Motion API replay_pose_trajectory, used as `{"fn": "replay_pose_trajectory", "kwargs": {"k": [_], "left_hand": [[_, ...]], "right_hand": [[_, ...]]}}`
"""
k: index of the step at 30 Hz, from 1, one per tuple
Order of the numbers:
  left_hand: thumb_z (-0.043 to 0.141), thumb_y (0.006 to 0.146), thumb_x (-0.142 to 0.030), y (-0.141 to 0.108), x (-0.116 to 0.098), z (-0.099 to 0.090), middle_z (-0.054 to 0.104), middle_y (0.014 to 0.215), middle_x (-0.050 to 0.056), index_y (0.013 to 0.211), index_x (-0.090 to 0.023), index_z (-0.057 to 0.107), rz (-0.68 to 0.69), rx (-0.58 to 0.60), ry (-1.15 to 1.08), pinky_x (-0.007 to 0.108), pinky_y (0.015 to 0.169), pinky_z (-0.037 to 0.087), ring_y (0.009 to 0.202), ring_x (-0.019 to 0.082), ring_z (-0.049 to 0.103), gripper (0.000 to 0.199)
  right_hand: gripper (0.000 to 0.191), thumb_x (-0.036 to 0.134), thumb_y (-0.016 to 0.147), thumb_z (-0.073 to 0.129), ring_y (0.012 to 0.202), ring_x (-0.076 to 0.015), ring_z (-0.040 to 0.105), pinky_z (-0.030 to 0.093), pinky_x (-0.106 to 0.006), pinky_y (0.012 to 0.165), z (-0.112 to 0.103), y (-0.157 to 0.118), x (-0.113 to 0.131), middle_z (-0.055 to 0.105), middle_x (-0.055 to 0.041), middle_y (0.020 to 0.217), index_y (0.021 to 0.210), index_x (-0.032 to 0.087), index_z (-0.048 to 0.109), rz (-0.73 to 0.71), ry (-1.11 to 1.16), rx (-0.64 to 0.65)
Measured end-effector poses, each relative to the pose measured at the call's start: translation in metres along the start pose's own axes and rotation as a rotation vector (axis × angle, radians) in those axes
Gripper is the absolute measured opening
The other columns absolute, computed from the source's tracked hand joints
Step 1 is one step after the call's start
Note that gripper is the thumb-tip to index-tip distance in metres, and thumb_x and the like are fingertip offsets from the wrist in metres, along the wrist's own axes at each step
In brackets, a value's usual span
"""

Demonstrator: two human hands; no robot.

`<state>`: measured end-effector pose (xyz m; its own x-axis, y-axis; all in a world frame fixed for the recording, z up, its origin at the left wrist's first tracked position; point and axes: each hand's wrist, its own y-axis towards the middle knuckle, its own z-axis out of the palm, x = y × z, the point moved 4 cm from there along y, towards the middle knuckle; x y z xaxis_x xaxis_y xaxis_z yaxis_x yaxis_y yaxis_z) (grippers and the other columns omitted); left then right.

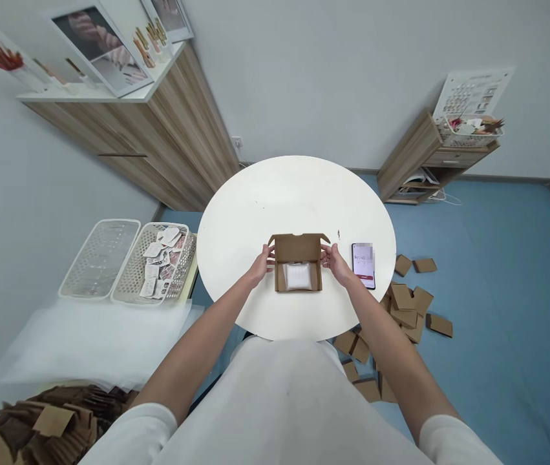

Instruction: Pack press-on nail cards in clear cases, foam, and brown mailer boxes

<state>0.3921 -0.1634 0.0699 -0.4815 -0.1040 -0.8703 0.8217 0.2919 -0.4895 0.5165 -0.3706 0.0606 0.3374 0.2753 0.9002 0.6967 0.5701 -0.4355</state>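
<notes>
A small brown cardboard box (298, 248) stands with its lid up near the middle of the round white table (294, 194). Inside it lies a white, padded-looking package (298, 277); what that wraps is hidden. My left hand (259, 266) has its fingers curled at the box's left side, by the lid's side flap. On the opposite side, my right hand (337, 265) grips the right edge near the other flap, some fingertips hidden behind the cardboard. A phone with a lit screen (363, 265) lies just right of my right hand.
Flattened or folded cardboard boxes (408, 310) lie on the blue floor at right. To the left are a white basket of small packets (124, 278) and another basket (83, 284). Translucent sheets (85, 339) and stacked cardboard (54, 420) sit lower left. Cabinets (182, 129) stand behind.
</notes>
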Motion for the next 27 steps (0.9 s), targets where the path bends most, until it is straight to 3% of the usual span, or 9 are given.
{"fn": "replay_pose_trajectory", "kwargs": {"k": [8,15,19,23,27], "left_hand": [[0.01,0.081,-0.062,-0.034,0.014,0.0,0.052,0.119,0.009,0.113,-0.025,0.055,0.08,0.087,-0.068,0.037,0.081,0.044,0.107,0.023,0.05,0.067],[0.026,0.084,-0.053,-0.052,0.021,0.001,0.044,0.128,0.009,0.109,-0.022,0.057,0.239,-0.048,0.483,0.04,0.095,0.033,0.118,0.023,0.038,0.05],[0.038,0.081,-0.049,-0.066,0.021,0.011,0.037,0.132,0.007,0.111,-0.028,0.054,0.336,-0.059,0.799,0.048,0.096,0.028,0.123,0.027,0.028,0.04],[0.041,0.079,-0.05,-0.071,0.027,0.02,0.032,0.135,0.008,0.111,-0.029,0.052,0.339,-0.062,0.964,0.051,0.095,0.025,0.124,0.029,0.024,0.04],[0.039,0.079,-0.053,-0.067,0.039,0.023,0.031,0.135,0.01,0.114,-0.028,0.05,0.296,-0.055,1.018,0.051,0.094,0.024,0.124,0.031,0.024,0.045]], "right_hand": [[0.066,0.064,0.08,0.011,0.093,-0.0174,0.052,0.04,-0.034,0.082,0.003,-0.041,-0.011,0.056,-0.0047,0.102,0.114,0.025,0.051,-0.071,-0.171,0.09],[0.05,0.055,0.082,0.03,0.111,-0.02,0.042,0.037,-0.038,0.091,0.014,-0.067,-0.019,0.044,-0.0077,0.121,0.118,0.025,0.048,-0.157,-0.418,0.049],[0.044,0.049,0.079,0.042,0.12,-0.0233,0.031,0.038,-0.039,0.091,0.028,-0.077,-0.021,0.033,-0.0078,0.13,0.116,0.027,0.049,-0.217,-0.673,0.028],[0.045,0.051,0.079,0.041,0.122,-0.0274,0.028,0.032,-0.046,0.093,0.036,-0.08,-0.027,0.027,-0.0073,0.135,0.117,0.029,0.048,-0.194,-0.865,0.019],[0.046,0.051,0.081,0.036,0.123,-0.0277,0.027,0.031,-0.046,0.094,0.04,-0.08,-0.038,0.025,-0.0089,0.136,0.119,0.027,0.046,-0.128,-0.908,0.005]]}}
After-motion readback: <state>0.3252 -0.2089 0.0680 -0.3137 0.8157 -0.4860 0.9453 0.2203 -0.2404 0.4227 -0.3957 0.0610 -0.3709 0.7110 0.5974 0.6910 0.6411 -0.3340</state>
